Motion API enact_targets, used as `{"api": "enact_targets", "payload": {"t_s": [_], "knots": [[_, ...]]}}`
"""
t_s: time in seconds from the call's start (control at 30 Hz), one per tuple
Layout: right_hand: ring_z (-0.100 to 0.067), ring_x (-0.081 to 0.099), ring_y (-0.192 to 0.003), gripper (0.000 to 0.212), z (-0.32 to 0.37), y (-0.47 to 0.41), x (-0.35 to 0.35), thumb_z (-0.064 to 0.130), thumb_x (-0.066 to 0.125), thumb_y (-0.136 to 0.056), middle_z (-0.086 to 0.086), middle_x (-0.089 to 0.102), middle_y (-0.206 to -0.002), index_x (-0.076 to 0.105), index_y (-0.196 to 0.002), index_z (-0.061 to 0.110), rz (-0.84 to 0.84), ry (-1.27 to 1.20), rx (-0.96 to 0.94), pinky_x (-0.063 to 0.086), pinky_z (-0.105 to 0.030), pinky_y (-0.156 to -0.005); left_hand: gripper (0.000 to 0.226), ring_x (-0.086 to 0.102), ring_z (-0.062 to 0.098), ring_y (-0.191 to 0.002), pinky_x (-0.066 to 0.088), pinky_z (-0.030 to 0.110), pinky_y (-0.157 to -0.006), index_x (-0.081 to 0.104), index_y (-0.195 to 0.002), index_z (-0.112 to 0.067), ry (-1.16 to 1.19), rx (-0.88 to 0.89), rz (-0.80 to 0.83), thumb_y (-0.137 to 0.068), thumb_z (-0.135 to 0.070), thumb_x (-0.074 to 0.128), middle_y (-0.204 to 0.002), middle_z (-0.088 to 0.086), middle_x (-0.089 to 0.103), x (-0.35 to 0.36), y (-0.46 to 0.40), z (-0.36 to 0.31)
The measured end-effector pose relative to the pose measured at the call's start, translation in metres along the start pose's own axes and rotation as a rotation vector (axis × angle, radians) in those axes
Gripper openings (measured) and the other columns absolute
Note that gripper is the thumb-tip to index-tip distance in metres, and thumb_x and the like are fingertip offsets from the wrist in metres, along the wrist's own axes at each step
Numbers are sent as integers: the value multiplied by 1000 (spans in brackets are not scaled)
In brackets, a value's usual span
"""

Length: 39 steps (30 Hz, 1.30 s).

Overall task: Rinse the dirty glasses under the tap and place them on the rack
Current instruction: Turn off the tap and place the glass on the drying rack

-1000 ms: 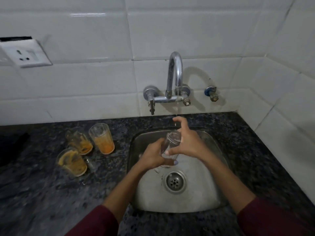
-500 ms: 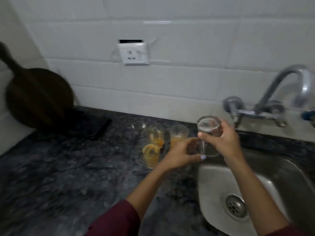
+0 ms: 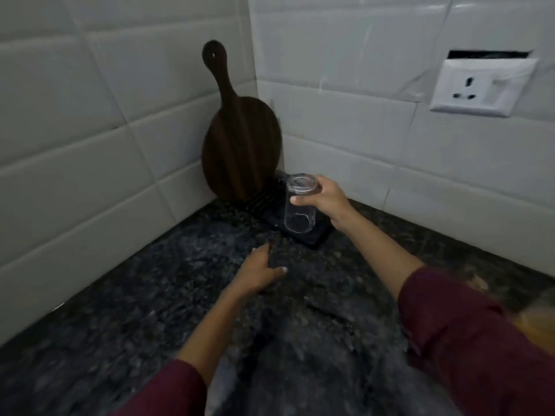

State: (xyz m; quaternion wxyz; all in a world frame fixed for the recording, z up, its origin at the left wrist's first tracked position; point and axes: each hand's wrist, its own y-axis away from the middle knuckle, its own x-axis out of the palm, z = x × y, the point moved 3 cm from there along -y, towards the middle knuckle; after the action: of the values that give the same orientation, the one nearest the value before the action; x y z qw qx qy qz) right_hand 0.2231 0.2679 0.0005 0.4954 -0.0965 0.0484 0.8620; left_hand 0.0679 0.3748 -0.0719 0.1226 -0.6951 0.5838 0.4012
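1. Here, a clear glass [image 3: 300, 205] is gripped by the right hand [image 3: 326, 202] — thumb on the near side at mid-height, fingers wrapped round the far side near the top.
2. The left hand [image 3: 260, 273] is laid open, palm down, on the dark countertop [image 3: 135, 325], with nothing held.
3. The glass is held upside down, its long axis close to vertical: thick base up, mouth down over the black rack [image 3: 303, 235], near the rack's front end.
4. Whether the rim touches the rack cannot be told.
5. The rack's far end is covered by a dark wooden board [image 3: 240, 145] leaning in the tiled corner — its ribs are barely made out in the shadow.
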Motion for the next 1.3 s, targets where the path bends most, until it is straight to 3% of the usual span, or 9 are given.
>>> {"api": "enact_targets", "payload": {"t_s": [0.1, 0.2, 0.37, 0.7, 0.87, 1.03, 1.13, 1.23, 1.3], "knots": [[-23, 64, -100, 56, -20, -41, 31, 14, 88, -53, -4, 68, -104, 61, -101, 20, -56, 17, 22, 51, -42, -93, 86, 0, 32, -148, 9, 48, -120, 8, -151, -1, -181, -88, 34, -93, -48, 50, -160, 16, 4, -1, -26, 34], [-22, 63, -102, 56, -34, -65, 45, 11, 87, -55, -3, 67, -105, 60, -104, 19, -102, 8, 25, 51, -40, -93, 96, -12, 31, -147, 2, 50, -118, -3, -150, -1, -298, -129, 67, -91, -52, 52, -160, 16, -9, 1, -43, 47], [-21, 60, -105, 60, -50, -84, 54, 13, 86, -59, -4, 66, -112, 60, -113, 15, -83, 71, 52, 49, -35, -94, 110, -17, 36, -146, 0, 52, -118, -5, -151, -1, -341, -138, 166, -83, -58, 60, -159, 18, -15, 12, -58, 57], [-22, 54, -117, 78, -65, -81, 54, 19, 85, -64, -6, 58, -126, 45, -131, 13, -33, 130, 114, 43, -28, -94, 106, -16, 37, -146, 1, 52, -118, 1, -151, -1, -399, -128, 143, -83, -55, 62, -159, 19, -15, 17, -57, 59], [-22, 39, -133, 91, -47, -45, 33, 18, 81, -70, -9, 40, -145, 28, -144, 10, -12, 71, 113, 35, -33, -109, 92, 0, 36, -147, 13, 51, -117, 12, -150, 0, -350, -55, 21, -87, -45, 63, -159, 20, 5, 16, -45, 19], [-20, 50, -122, 61, -20, 50, -38, 12, 73, -78, -10, 52, -132, 44, -132, 10, -150, -145, 71, 42, -33, -103, 69, 41, 24, -134, 35, 29, -104, 35, -145, -8, -45, 354, -107, -88, -33, 64, -148, 11, 41, 42, -6, -81], [-14, 59, -103, 44, -6, 127, -95, 5, 65, -83, -8, 57, -120, 50, -124, 10, -209, -283, 41, 47, -25, -89, 66, 50, 14, -125, 45, 28, -97, 45, -141, -15, 137, 500, -9, -83, -33, 71, -140, 5, 52, 78, 23, -126], [-12, 60, -98, 33, -4, 199, -148, 0, 58, -87, -5, 60, -111, 52, -117, 12, -279, -336, 27, 49, -25, -87, 78, 51, 9, -124, 46, 31, -101, 46, -139, -16, 244, 542, 134, -71, -33, 82, -140, 1, 53, 121, 46, -147], [-14, 60, -97, 31, -10, 239, -182, -2, 55, -88, -3, 62, -105, 52, -115, 11, -346, -351, 36, 49, -26, -87, 103, 46, 10, -129, 41, 32, -107, 42, -142, -15, 268, 512, 185, -55, -48, 86, -142, 0, 49, 150, 57, -151]]}}
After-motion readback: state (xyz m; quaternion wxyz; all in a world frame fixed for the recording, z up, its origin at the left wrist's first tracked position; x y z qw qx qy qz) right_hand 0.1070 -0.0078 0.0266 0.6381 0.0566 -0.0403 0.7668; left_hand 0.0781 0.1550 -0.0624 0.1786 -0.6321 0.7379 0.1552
